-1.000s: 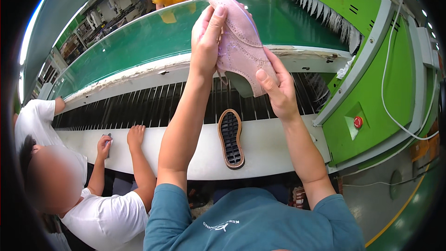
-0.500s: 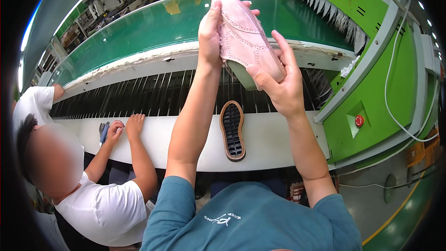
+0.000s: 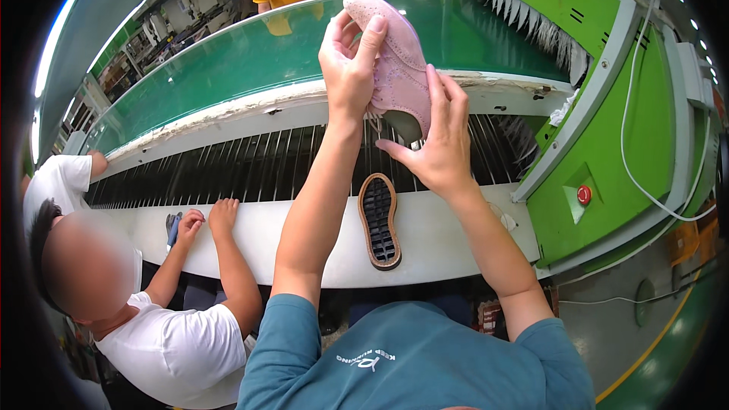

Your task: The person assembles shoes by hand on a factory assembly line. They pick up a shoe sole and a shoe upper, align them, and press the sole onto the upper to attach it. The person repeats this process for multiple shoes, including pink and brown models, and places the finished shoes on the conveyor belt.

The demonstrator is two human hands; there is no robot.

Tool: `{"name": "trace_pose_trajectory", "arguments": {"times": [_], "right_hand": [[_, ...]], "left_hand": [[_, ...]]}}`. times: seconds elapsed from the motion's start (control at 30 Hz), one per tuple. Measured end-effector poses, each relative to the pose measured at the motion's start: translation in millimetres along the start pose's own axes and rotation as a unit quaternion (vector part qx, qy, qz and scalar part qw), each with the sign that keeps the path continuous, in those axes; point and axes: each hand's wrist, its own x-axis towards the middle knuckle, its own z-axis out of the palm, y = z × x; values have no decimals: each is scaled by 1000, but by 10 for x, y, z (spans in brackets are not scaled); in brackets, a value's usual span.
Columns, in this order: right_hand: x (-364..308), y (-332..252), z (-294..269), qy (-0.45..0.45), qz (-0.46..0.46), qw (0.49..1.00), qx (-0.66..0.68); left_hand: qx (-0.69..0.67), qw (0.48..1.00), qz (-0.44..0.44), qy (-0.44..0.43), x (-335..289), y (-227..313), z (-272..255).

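Note:
My left hand (image 3: 351, 61) grips a pink shoe upper (image 3: 401, 68) by its side, thumb lying across it near the toe. The upper is held toe up above the rods, with rows of small punched holes along its panels. A grey-green part (image 3: 404, 126) shows in the opening at its lower end. Around the heel end curves my right hand (image 3: 440, 133), fingers along the shoe's right edge and thumb below the opening. Below the hands, a shoe sole (image 3: 379, 222) lies on the white ledge (image 3: 326, 235), its black ribbed inside facing up within a tan rim.
Dark rods (image 3: 250, 163) run between the ledge and a green conveyor belt (image 3: 228, 68). On the right stands a green machine (image 3: 615, 144) with hanging white strips and a red button (image 3: 584, 194). A co-worker (image 3: 167, 334) sits at left, hands near a blue-handled tool (image 3: 172, 229). Others are beyond the belt.
The shoe upper has turned to a more side-on, upright pose and shifted slightly left. My left thumb lies further across it; my right thumb has moved off the heel to below the opening.

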Motion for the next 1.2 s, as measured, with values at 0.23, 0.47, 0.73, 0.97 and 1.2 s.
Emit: {"name": "trace_pose_trajectory", "arguments": {"times": [0.23,0.47,0.73,0.97,1.2], "right_hand": [[3,128,302,59,-9,995,77],[39,158,462,67,56,977,193],[-18,275,383,30,125,865,485],[8,427,143,-51,179,774,605],[-499,450,49,-60,190,711,674]], "left_hand": [[-13,999,35,16,12,67,-43],[33,999,24,-18,5,164,80],[110,989,76,-68,-130,303,132],[94,991,38,-87,-204,360,-7],[167,977,-127,-42,-1210,-199,-886]]}}
